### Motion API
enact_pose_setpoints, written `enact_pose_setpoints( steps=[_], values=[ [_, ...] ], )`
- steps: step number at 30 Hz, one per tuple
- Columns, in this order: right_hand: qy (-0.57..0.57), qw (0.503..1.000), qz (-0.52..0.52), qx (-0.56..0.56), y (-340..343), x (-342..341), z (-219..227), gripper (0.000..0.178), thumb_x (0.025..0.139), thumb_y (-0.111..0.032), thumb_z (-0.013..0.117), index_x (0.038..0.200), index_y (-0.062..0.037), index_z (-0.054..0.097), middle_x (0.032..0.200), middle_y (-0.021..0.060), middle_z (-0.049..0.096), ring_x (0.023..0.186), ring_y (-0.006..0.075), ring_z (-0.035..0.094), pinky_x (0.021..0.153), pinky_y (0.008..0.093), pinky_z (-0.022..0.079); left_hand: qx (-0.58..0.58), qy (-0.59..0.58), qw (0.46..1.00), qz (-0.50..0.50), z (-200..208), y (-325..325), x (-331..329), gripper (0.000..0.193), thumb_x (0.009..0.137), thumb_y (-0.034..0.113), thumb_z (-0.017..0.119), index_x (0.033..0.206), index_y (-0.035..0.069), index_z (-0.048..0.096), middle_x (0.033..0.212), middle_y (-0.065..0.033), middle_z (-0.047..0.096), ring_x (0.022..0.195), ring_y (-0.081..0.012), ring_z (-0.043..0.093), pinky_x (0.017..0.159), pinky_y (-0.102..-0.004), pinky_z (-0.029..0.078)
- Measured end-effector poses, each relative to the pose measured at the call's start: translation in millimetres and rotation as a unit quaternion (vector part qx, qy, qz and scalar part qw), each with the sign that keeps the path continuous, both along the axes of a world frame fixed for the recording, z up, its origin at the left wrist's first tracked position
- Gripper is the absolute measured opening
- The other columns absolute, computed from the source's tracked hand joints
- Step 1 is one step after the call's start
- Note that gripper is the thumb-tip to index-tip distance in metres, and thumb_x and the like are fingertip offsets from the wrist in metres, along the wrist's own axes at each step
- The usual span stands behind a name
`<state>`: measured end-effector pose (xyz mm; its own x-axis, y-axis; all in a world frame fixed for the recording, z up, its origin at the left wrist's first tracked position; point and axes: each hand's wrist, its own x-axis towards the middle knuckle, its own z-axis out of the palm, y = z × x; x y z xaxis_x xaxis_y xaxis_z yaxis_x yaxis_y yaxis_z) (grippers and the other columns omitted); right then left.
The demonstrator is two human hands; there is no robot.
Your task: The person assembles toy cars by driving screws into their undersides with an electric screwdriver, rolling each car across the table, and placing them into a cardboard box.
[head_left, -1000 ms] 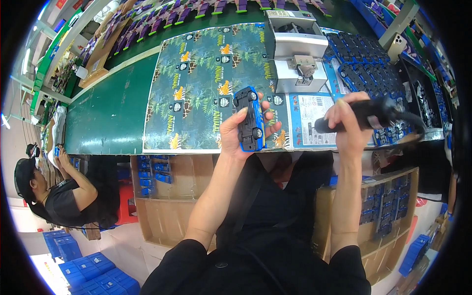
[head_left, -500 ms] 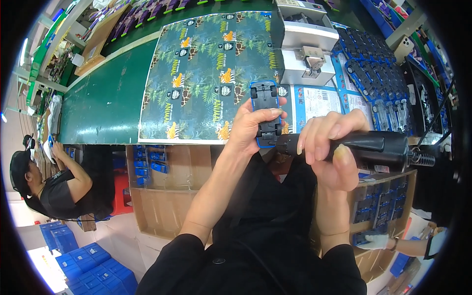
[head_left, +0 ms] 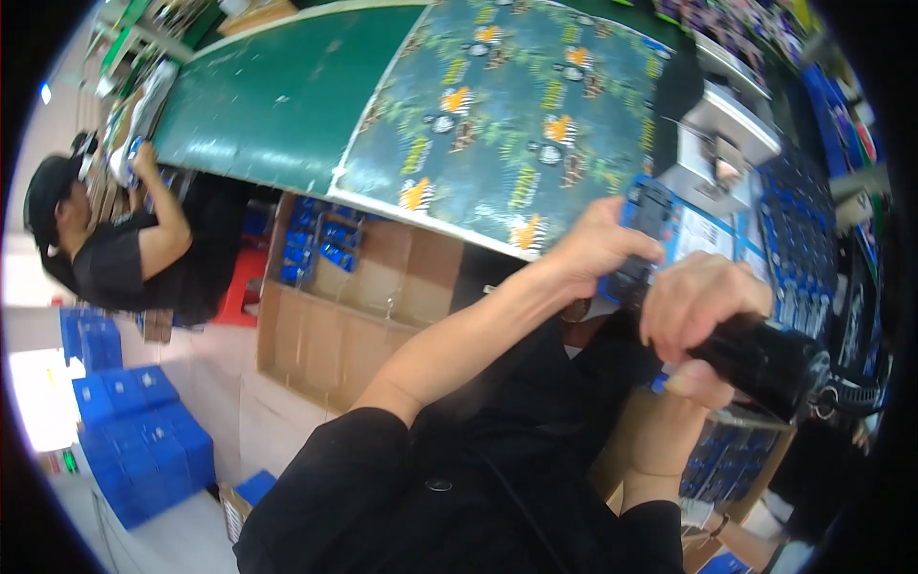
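Note:
My left hand (head_left: 602, 244) is closed round a toy car (head_left: 650, 212) with a blue rim, its black underside facing up and the thumb across it. In my right hand (head_left: 703, 306) is a black electric screwdriver (head_left: 760, 359), lying sideways with its tail to the right. The fingers wrap over the tool's body. Its front end comes close to the car's near end; whether the two touch is hidden by my fingers and blur.
A patterned sheet (head_left: 497, 124) covers part of the green table (head_left: 277, 91). A white machine (head_left: 712, 143) stands at the right, beside rows of blue cars (head_left: 798, 230). Cardboard boxes (head_left: 316, 330) sit below the table edge. A co-worker (head_left: 115, 230) works at the left; blue bins (head_left: 148, 445) are stacked behind.
The whole view has turned, so table and boxes appear tilted. Both hands, with car and screwdriver, now show further right in the picture. Both grips are kept.

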<state>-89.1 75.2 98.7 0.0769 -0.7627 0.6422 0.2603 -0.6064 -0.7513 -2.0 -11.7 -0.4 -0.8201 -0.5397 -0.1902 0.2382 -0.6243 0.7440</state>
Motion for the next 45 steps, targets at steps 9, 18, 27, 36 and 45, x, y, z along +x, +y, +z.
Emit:
enact_pose_setpoints(
  steps=[9, 18, 27, 36, 45],
  values=[
    [0.08, 0.993, 0.083, -0.033, -11.4, -4.5, 5.4, 0.036, 0.068, -0.009, 0.086, 0.083, -0.0033, 0.055, 0.06, 0.0052, 0.059, 0.045, 0.0177, 0.057, 0.046, 0.0293, 0.05, 0.057, 0.03, 0.998, -0.015, -6.6, -7.7, 0.8, 0.037, 0.073, -0.004, 0.071, 0.109, -0.001, 0.064, 0.099, -0.0112, 0.067, 0.079, -0.0173, 0.065, 0.074, -0.0314, 0.055],
    [0.051, 0.998, -0.02, -0.043, 5.5, -0.9, -4.6, 0.036, 0.074, -0.016, 0.081, 0.092, -0.0048, 0.052, 0.063, 0.0039, 0.058, 0.048, 0.0161, 0.059, 0.05, 0.0287, 0.052, 0.075, 0.045, 0.996, -0.034, 0.7, -8.2, 2.7, 0.03, 0.081, 0.009, 0.076, 0.108, 0.002, 0.064, 0.094, -0.0087, 0.067, 0.07, -0.015, 0.064, 0.065, -0.0311, 0.055],
    [0.008, 0.958, -0.288, 0.001, 57.2, -43.7, -6.4, 0.028, 0.09, -0.026, 0.068, 0.094, -0.0053, 0.05, 0.069, 0.0046, 0.052, 0.055, 0.0133, 0.05, 0.061, 0.0313, 0.047, 0.08, 0.125, 0.989, -0.016, 24.8, -64.1, 43.8, 0.085, 0.093, 0.076, 0.027, 0.124, 0.002, 0.054, 0.098, -0.0133, 0.066, 0.077, -0.0236, 0.068, 0.069, -0.0376, 0.057],
    [-0.077, 0.873, -0.467, 0.115, 43.2, -70.4, -38.5, 0.012, 0.09, -0.004, 0.065, 0.095, -0.0018, 0.055, 0.061, 0.0036, 0.054, 0.051, 0.0125, 0.052, 0.061, 0.0306, 0.049, 0.119, 0.248, 0.959, -0.064, 6.4, -62.9, 53.1, 0.043, 0.094, 0.028, 0.056, 0.123, -0.003, 0.053, 0.108, -0.0179, 0.064, 0.093, -0.0291, 0.067, 0.084, -0.0431, 0.056],
    [-0.031, 0.871, -0.479, 0.109, 42.3, -70.8, -37.1, 0.017, 0.086, -0.008, 0.072, 0.09, -0.0015, 0.057, 0.061, 0.004, 0.057, 0.052, 0.0124, 0.057, 0.058, 0.0256, 0.049, 0.135, 0.301, 0.941, -0.078, -1.3, -57.3, 42.3, 0.048, 0.095, 0.029, 0.06, 0.132, 0.001, 0.046, 0.115, -0.0137, 0.057, 0.1, -0.0259, 0.057, 0.086, -0.0446, 0.051]
  ],
)
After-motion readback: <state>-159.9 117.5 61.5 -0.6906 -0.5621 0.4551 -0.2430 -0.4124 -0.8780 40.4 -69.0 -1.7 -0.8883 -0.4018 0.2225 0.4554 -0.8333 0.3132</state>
